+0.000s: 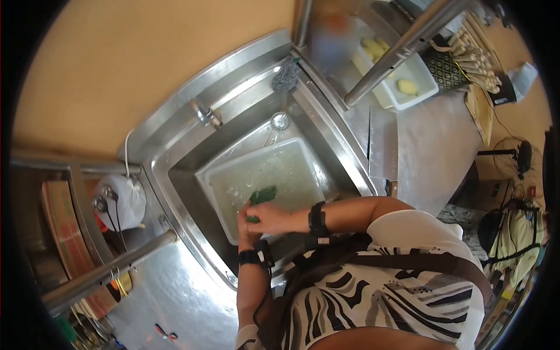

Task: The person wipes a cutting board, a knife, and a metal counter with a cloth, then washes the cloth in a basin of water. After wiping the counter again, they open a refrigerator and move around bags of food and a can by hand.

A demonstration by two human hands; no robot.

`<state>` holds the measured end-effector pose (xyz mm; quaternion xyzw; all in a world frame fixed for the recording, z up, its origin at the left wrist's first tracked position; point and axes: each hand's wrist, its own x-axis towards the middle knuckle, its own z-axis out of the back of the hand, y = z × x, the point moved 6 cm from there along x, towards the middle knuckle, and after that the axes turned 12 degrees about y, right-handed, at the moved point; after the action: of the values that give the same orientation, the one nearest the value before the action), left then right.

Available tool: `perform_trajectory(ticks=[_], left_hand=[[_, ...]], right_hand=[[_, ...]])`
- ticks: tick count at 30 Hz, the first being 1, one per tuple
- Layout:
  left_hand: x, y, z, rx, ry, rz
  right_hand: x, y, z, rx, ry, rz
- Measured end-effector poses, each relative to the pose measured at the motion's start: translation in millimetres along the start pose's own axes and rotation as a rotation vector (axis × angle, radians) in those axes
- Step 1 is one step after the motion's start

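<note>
My left hand [244,224] and my right hand [272,218] are closed together over the near side of a white plastic tub [226,224] of cloudy water. A dark green clump [263,195], ragged-edged, juts out beyond my fingers just above the water. More green shows between the two hands. Whether it is leaves or a scouring pad I cannot make out. My right fingers lie across my left hand and partly hide it. The tub sits inside a steel sink [189,181].
A tap [206,114] projects over the sink's far side. A round metal strainer [280,121] lies beyond the tub, and a grey scrubber [286,74] rests at the back corner. To the right, a white bin [434,87] holds yellow produce. Scissors [166,333] lie on the left counter.
</note>
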<state>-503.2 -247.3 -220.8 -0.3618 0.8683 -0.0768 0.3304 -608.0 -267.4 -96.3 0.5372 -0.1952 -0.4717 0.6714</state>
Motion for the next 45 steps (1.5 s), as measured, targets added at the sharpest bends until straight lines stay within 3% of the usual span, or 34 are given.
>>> perform_trajectory(ticks=[4, 6, 7, 8, 9, 10, 12, 13, 15, 17, 19, 21, 22, 24, 25, 26, 28, 29, 30, 32, 33, 35, 36, 37, 39, 40, 41, 42, 43, 45], left_hand=[[-0.1, 1.8, -12.0, 0.266, 0.006, -0.104], [11.4, 3.5, -17.7, 0.042, 0.160, -0.065], [8.7, -6.1, -24.4, 0.520, 0.188, -0.220], [6.5, -7.6, -43.0, 0.526, 0.213, -0.223], [0.9, -9.6, -52.0, 0.435, -0.077, -0.089], [0.5, -10.5, -60.5, 0.345, -0.347, 0.040], [10.5, -9.8, -67.5, 0.285, -0.235, -0.146], [11.7, -7.1, -63.3, 0.285, -0.264, -0.141], [10.2, -6.4, -57.0, 0.839, -0.112, -0.225], [5.0, 8.7, -37.5, 0.358, -0.225, 0.008], [-9.4, 15.2, -31.5, 0.305, -0.248, 0.114], [-12.8, 28.1, -24.6, 0.245, -0.263, 0.225], [-12.7, 33.3, -18.1, 0.186, -0.254, 0.255], [-17.4, 33.5, -15.7, 0.132, -0.257, 0.284], [-18.9, 34.6, -21.1, 0.108, -0.248, 0.330], [-20.8, 34.4, -24.4, 0.085, -0.238, 0.374], [-17.1, 34.7, -16.6, -0.018, -0.254, 0.407], [-17.0, 38.8, -14.6, -0.126, -0.265, 0.449], [-16.6, 38.1, -15.7, -0.123, -0.262, 0.456], [-11.1, 40.2, -23.7, -0.358, -0.332, 0.447], [-17.2, 36.6, -40.7, -0.357, -0.330, 0.450], [-24.8, -9.5, -117.8, 1.223, 0.313, -0.045], [-23.4, -10.0, -98.1, 1.261, 0.299, -0.125], [-12.1, 2.8, -47.2, 0.987, 0.227, -0.030], [8.6, 19.5, 44.2, 0.452, 0.087, 0.155], [6.7, 21.9, 32.4, 0.460, 0.088, 0.168], [-1.8, 20.4, -5.4, 0.221, 0.034, 0.125], [-14.4, 17.5, -32.9, -0.016, -0.023, 0.075], [-27.7, 11.5, -57.1, 0.189, 0.201, 0.078], [-39.5, 10.2, -103.6, -0.161, 0.336, 0.221]], right_hand=[[-2.7, 13.5, 1.1, 0.025, -0.015, -0.020], [1.4, 5.1, 3.0, -0.031, -0.038, -0.055], [6.1, -11.3, 7.4, -0.037, -0.092, -0.080], [7.3, -25.4, 16.4, -0.052, -0.149, -0.108], [6.2, -35.3, 25.5, -0.102, -0.109, -0.198], [13.6, -65.1, 14.7, -0.086, -0.160, -0.141], [17.6, -91.0, 25.0, -0.096, -0.217, -0.103], [12.2, -88.5, 41.6, -0.126, -0.137, -0.234], [3.1, -97.5, 66.7, -0.132, -0.141, -0.495], [2.8, -123.4, 76.7, -0.199, -0.235, -0.501], [-3.5, -141.7, 58.5, -0.222, -0.311, -0.519], [-2.6, -147.4, 24.5, -0.659, 0.135, -0.465], [-9.0, -152.4, 24.6, -0.650, 0.130, -0.464], [-12.0, -138.8, 1.8, -0.946, 0.250, 0.009], [6.3, -173.0, -8.9, -1.139, 0.286, -0.147], [11.3, -167.6, -7.9, -1.133, 0.283, -0.142], [14.5, -170.5, 27.9, -0.651, 0.060, -0.535], [22.0, -164.3, 24.9, -0.439, 0.114, -0.390], [24.8, -154.7, 24.0, -0.437, 0.111, -0.397], [26.6, -112.6, 11.9, -0.017, 0.175, -0.048], [13.2, -83.3, 14.5, 0.100, 0.229, -0.019], [-6.2, -37.3, 19.9, 0.220, 0.282, 0.010], [-10.8, -18.9, 19.9, 0.173, 0.265, 0.144], [-17.6, -0.3, 21.3, 0.127, 0.241, 0.275], [-33.1, 36.2, 43.1, 0.147, 0.214, 0.243], [-36.1, 46.0, 48.7, 0.164, 0.207, 0.220], [-29.1, 41.6, 46.6, 0.177, 0.199, 0.220], [-17.5, 27.8, 53.1, 0.156, 0.055, 0.209], [-10.1, 13.3, 58.0, 0.137, -0.089, 0.198], [-5.4, -7.2, 63.7, 0.054, -0.162, 0.183]])
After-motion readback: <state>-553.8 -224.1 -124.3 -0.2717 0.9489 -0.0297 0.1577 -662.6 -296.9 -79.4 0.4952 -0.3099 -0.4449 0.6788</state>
